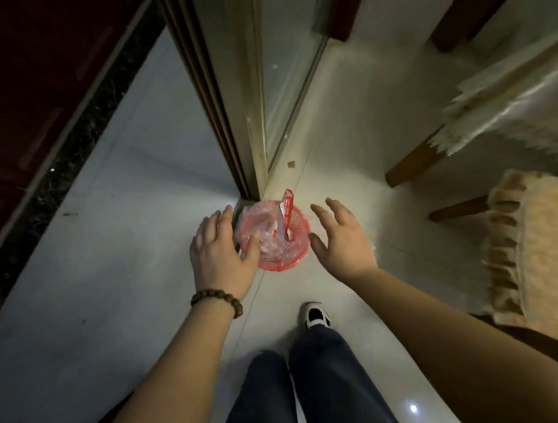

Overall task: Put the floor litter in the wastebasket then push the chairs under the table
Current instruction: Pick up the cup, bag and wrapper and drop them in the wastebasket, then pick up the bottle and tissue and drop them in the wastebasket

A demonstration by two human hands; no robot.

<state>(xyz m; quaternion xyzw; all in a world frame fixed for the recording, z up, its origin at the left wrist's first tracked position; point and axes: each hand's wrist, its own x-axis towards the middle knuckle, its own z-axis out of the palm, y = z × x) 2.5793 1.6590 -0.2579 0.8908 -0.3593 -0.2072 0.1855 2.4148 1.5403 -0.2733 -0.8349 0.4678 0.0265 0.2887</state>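
Two open hands hung over the red wastebasket (282,235) at this moment, and neither held anything. The main risk, as I judge it, was the red-and-white wrapper (286,215) standing upright in the basket with its tip poking past the far rim: a careless brush from either of your hands could have flicked it back onto the floor, and the light basket itself could have tipped or slid if you had knocked its rim. A small tan scrap (291,164) also lay on the tiles beyond your fingertips, near the foot of the glass door frame (243,111), and could easily have been missed before you turned to the chairs. Your left hand (221,251) was spread, its fingers straight, lying over the near-left edge of the basket above the clear plastic liner (267,243); whether it touched the liner I cannot tell. Your right hand (340,236) was spread too, fingers relaxed, just beside the basket's right rim and apart from it. The cushioned chair (547,252) stood well to the right of your right hand, not yet pushed in.
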